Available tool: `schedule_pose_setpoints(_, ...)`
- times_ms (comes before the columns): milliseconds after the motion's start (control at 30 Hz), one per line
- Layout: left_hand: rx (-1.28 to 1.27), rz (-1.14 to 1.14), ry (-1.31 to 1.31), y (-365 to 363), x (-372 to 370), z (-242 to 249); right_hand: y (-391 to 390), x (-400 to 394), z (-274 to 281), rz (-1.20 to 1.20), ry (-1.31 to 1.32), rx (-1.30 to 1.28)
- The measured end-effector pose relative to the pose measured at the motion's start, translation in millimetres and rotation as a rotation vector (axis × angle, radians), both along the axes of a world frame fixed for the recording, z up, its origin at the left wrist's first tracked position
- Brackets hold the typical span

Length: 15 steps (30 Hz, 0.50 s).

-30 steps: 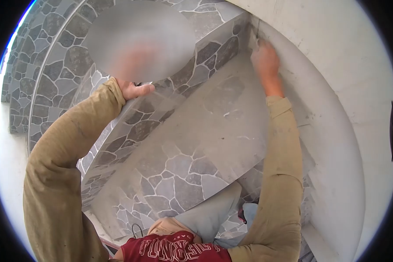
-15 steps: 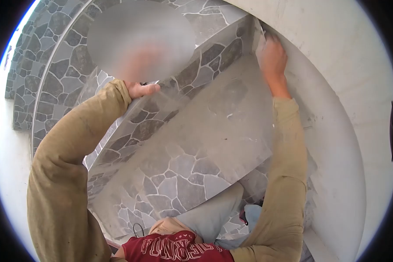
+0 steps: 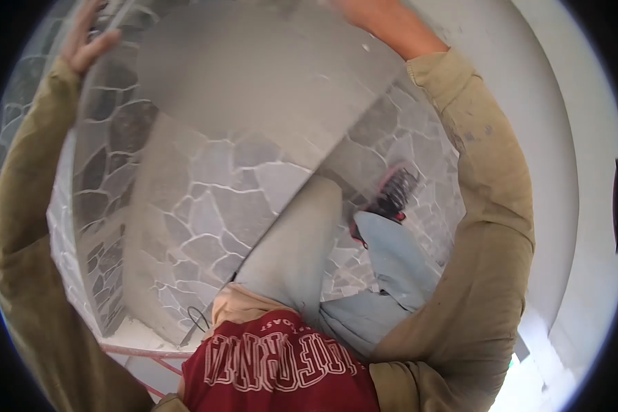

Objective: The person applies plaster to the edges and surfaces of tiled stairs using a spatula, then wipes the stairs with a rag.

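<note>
My left hand [image 3: 89, 42] is at the upper left, beside the edge of a raised stone-patterned step [image 3: 106, 137]. Its thumb stands away from the extended fingers, and the fingertips run toward the top border. At the top, my right hand [image 3: 384, 24] reaches over the dusty grey tread [image 3: 268, 89], close to the pale wall. Its fingers pass out of view and into a blurred patch, so I cannot tell what they hold. Both arms wear tan sleeves, the right one [image 3: 487, 172] marked with grey smudges.
A smooth pale wall [image 3: 529, 103] curves along the right side. Below the tread's edge, a dark laced shoe [image 3: 391, 196] rests on a lower stone-patterned surface [image 3: 419, 137]. My bent legs in light trousers [image 3: 295, 233] are against the step. Red bars [image 3: 141, 353] show at the lower left.
The view has tipped down toward my body, bringing the shoe and legs into sight. My right hand has left the upper corner by the wall; my left hand appears farther left.
</note>
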<state>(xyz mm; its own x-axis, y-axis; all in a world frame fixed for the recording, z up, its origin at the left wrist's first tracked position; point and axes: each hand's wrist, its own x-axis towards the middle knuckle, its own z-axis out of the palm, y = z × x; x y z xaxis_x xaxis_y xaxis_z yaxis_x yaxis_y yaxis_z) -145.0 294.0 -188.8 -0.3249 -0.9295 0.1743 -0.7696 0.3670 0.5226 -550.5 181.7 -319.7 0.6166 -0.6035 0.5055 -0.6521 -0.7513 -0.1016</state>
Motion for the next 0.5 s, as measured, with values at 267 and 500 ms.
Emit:
schedule_pose_setpoints(267, -0.273, -0.124, -0.541, 0, -14, 13, 11, -36, 64, -0.157, -0.388, 0.429)
schedule_pose_setpoints(500, -0.15, -0.029, -0.606, 3, -11, 19, 9, 17, 103, 0.013, -0.517, 0.784)
